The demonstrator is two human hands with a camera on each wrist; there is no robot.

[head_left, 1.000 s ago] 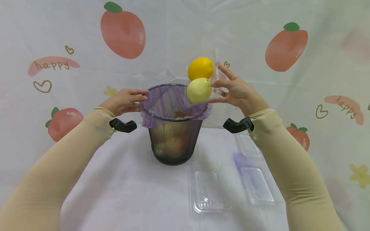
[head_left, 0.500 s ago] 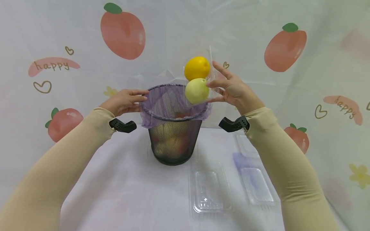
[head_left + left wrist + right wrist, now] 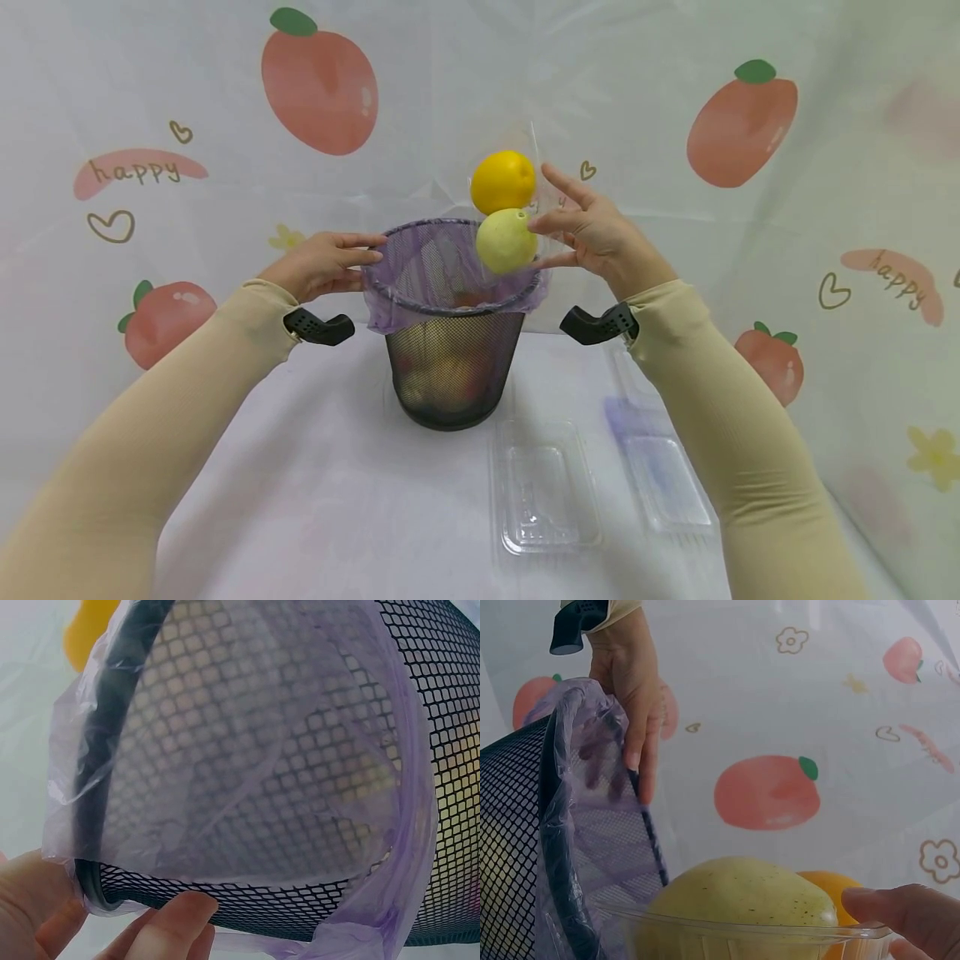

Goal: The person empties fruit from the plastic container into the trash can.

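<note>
A black mesh wastebasket (image 3: pixel 455 367) lined with a purple plastic bag (image 3: pixel 420 258) stands upright, with several fruits dimly visible through its mesh. My left hand (image 3: pixel 322 263) grips its left rim, thumb and fingers on either side of the edge in the left wrist view. My right hand (image 3: pixel 600 237) holds a clear plastic box (image 3: pixel 727 928), tilted above the basket's right rim. In the box are a pale green, pear-like fruit (image 3: pixel 507 242) and a yellow-orange fruit (image 3: pixel 504 182), one above the other in the head view.
Another clear plastic box (image 3: pixel 546 492) lies on the white tabletop (image 3: pixel 360 517) in front of the basket. More clear trays (image 3: pixel 667 479), one purplish, lie farther right, partly behind my right sleeve. A fruit-printed cloth (image 3: pixel 435 100) hangs behind.
My right hand has moved left with the box, bringing both fruits farther over the basket's opening and tilting the box more. My left hand has stayed on the rim.
</note>
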